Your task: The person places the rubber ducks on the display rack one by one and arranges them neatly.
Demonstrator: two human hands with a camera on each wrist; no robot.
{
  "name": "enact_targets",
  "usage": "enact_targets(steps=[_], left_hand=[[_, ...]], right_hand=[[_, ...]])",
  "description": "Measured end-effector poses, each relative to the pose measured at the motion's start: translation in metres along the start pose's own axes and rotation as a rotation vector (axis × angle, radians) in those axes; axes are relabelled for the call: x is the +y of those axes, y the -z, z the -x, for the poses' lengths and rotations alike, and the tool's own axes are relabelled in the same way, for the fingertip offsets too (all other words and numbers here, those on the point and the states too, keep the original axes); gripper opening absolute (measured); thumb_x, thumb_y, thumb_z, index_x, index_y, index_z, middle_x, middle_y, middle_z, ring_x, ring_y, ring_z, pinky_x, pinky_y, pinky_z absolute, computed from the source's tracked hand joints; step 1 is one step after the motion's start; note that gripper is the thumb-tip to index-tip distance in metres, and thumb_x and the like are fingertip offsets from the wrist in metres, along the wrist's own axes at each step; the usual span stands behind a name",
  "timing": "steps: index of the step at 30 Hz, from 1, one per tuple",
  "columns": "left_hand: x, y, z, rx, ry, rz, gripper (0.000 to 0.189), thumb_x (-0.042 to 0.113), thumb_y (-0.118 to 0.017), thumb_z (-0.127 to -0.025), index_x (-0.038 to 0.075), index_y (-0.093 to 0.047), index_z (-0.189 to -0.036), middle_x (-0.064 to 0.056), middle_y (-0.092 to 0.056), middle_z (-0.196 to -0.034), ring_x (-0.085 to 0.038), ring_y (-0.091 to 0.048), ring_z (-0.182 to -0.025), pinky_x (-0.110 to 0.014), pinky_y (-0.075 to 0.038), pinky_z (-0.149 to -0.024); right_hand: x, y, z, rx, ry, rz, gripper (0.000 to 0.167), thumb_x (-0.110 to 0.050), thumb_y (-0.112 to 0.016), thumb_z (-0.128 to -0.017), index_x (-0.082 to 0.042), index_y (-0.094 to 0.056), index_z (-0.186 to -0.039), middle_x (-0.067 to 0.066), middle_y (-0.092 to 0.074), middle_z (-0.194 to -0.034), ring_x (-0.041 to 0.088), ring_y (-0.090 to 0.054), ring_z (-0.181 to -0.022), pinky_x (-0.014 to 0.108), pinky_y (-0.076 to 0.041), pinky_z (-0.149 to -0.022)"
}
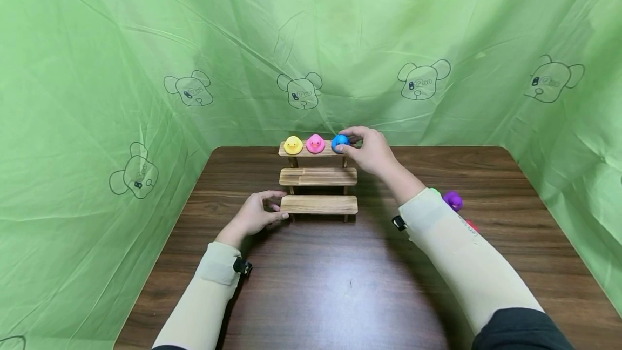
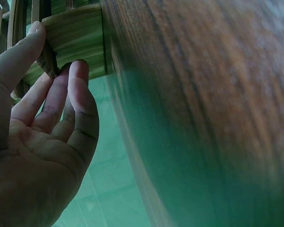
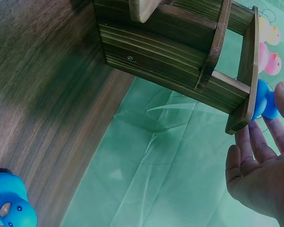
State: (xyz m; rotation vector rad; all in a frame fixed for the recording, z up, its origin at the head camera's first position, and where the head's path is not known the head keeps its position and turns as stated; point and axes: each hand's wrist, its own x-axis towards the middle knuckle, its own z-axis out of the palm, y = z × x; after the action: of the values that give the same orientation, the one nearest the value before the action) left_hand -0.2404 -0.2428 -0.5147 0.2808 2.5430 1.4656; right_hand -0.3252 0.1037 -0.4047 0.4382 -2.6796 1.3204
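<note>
A three-tier wooden stand (image 1: 318,204) stands near the back of the table. My left hand (image 1: 256,214) holds the left end of its lowest shelf, thumb in front and fingers curled behind; the left wrist view shows this hand (image 2: 47,123) at the wood. At the right end of the top shelf, my right hand (image 1: 371,151) pinches a blue rubber duck (image 1: 339,143) between thumb and fingers. The right wrist view has the duck (image 3: 262,100) against the shelf board. Left of it on the same shelf sit a pink duck (image 1: 315,144) and a yellow duck (image 1: 293,145).
A purple duck (image 1: 453,201) lies right of my right forearm, with red and green pieces partly hidden by the sleeve. A blue-looking duck (image 3: 12,201) rests on the table in the right wrist view. Green cloth (image 1: 311,26) hangs closely behind the table (image 1: 311,285).
</note>
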Motion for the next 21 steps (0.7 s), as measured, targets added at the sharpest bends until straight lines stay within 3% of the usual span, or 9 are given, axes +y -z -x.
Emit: enact_targets(steps=[21], left_hand=[[-0.002,-0.0002,-0.0007,0.0,0.003,0.021,0.056,0.017,-0.093,-0.082,0.012,-0.07,-0.133,-0.012,-0.073,-0.096,-0.022,-0.069,-0.075,-0.048,-0.061,-0.057]], right_hand=[[0.0017,0.0001,0.0011,-0.004,0.0,-0.003,0.044,-0.036,-0.084,-0.092,-0.019,-0.073,-0.131,0.002,-0.072,-0.119,0.023,-0.065,-0.111,0.043,-0.057,-0.092]])
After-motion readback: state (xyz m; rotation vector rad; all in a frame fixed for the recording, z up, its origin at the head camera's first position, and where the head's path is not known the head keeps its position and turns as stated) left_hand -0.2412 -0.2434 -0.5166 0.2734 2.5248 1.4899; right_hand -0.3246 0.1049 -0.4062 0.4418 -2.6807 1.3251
